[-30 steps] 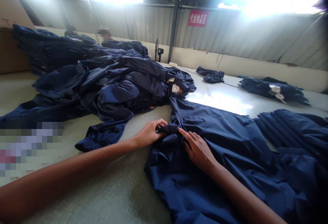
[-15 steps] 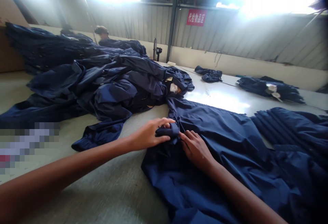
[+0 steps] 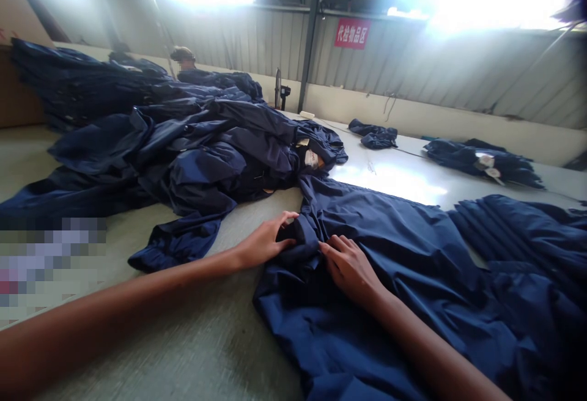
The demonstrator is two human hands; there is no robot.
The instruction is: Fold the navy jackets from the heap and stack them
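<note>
A navy blue garment (image 3: 385,224) lies spread over the table in front of me, its lower part bunched toward me. My left hand (image 3: 265,242) grips the folded edge at the garment's left side, thumb below and fingers above, with a loop of cloth between them. Just right of that fold, my right hand (image 3: 351,266) rests on the garment, its thumb and fingertips pinching the cloth. The pinched fabric itself is mostly covered by the fingers.
A large heap of navy garments (image 3: 206,138) covers the table's left and back. Folded navy garments (image 3: 518,230) lie at the right. Farther back are smaller navy bundles (image 3: 373,134), a black fan (image 3: 284,90) and a person (image 3: 183,58) behind the heap.
My left hand has shifted slightly left, drawing the folded edge with it, so the fold looks wider. My right hand has stayed almost in place.
</note>
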